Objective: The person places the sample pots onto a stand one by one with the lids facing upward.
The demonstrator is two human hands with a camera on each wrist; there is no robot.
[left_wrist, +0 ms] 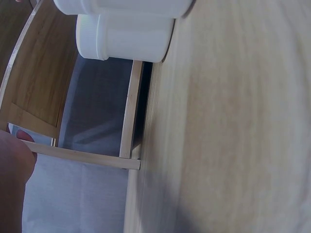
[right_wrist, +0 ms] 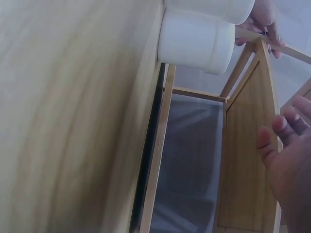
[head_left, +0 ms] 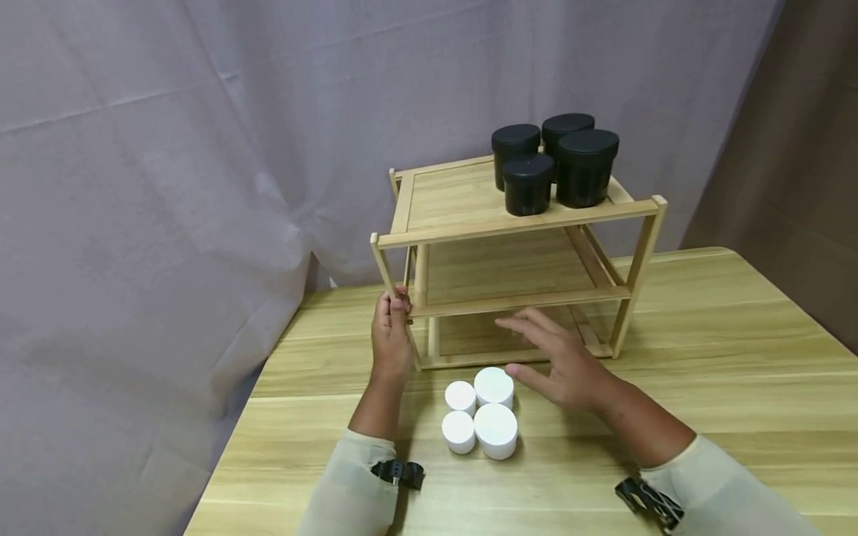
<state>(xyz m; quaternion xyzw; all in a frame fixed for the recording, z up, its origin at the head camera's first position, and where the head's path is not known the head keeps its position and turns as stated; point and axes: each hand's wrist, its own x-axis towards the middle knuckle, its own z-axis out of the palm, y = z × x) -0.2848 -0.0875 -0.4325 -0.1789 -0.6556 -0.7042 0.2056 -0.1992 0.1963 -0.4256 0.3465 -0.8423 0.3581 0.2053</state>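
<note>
A wooden three-tier rack (head_left: pixel 456 201) stands on the table in the head view. My left hand (head_left: pixel 392 342) grips its left front post near the middle shelf, with the thumb in front; the left wrist view shows that hand (left_wrist: pixel 14 158) at the left edge. My right hand (head_left: pixel 563 365) is held in front of the lower tiers, palm inward and fingers loosely extended, holding nothing. In the right wrist view its fingers (right_wrist: pixel 266 145) are spread beside the shelf panel. Several white lidded jars (head_left: pixel 496 424) stand grouped between my forearms, just in front of the rack.
Several black lidded jars (head_left: pixel 586 171) stand on the right part of the rack's top shelf. A grey curtain (head_left: pixel 201 186) hangs behind the table (head_left: pixel 737 357) and along its left side. A brown curtain (head_left: pixel 791 186) hangs at the right.
</note>
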